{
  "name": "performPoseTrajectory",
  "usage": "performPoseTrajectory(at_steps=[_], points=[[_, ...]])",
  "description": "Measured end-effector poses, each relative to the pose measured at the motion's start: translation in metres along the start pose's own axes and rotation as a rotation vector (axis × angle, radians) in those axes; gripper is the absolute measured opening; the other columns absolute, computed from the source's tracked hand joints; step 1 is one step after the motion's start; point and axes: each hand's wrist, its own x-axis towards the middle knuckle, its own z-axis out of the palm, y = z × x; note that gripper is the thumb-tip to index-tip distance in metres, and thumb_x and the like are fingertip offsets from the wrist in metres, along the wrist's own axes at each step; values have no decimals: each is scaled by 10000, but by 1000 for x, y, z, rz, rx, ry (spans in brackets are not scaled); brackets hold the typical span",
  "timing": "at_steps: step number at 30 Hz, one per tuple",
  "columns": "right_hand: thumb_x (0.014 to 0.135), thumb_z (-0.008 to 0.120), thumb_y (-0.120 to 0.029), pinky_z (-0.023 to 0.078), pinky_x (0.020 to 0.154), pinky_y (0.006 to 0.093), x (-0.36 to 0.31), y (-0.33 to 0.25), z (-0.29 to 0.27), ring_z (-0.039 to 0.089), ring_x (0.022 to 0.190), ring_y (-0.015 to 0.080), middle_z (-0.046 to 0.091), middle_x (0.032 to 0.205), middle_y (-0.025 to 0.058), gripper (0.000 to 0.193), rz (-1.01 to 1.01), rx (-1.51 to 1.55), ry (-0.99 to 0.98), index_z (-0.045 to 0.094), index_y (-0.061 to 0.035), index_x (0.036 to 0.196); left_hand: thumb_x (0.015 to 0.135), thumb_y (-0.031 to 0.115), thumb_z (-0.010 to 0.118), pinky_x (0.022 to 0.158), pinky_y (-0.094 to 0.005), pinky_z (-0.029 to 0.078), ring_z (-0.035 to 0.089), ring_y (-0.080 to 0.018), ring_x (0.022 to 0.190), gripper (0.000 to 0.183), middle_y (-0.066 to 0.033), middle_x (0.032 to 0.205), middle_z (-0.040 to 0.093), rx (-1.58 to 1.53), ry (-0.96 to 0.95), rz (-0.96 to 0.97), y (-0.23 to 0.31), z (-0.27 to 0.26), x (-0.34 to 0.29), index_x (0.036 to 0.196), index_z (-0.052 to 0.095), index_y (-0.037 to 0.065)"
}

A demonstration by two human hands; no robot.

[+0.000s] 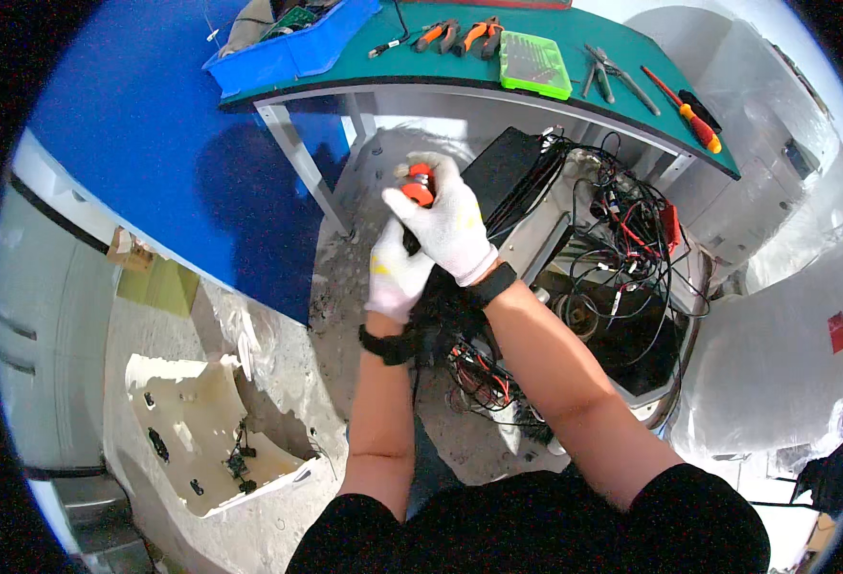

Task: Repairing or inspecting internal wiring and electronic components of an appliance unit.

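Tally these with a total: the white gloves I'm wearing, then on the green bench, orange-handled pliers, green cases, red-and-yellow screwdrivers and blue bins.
White gloves: 2
Orange-handled pliers: 2
Green case: 1
Red-and-yellow screwdriver: 1
Blue bin: 1
Total: 7

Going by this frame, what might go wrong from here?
The orange-red and metal part, held in the gloved right hand above the floor, might slip and drop.

Loose wires lying near the person's leg could snag a foot.

The screwdriver, its handle near the green table's edge, may get knocked off.
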Motion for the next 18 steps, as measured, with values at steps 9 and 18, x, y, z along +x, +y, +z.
performPoseTrajectory(at_steps=[9,18], points=[[792,691,-173,437,927,297,7,11,-10,570,1060,185,593,1145,135,488,-28,195,-125,488,-5,1203,718,127,737,788,-316,458,580,-203,901,462,-108,1001,593,-4,80,-19,-8,15,5,1105,515,9],[815,689,-213,484,746,258,-1,11,-3,606,811,124,657,895,89,280,-57,81,103,630,-11,1000,671,51,718,789,-358,426,521,-280,919,418,-122,1010,506,305,117,10,-19,9,7,1039,521,16]])
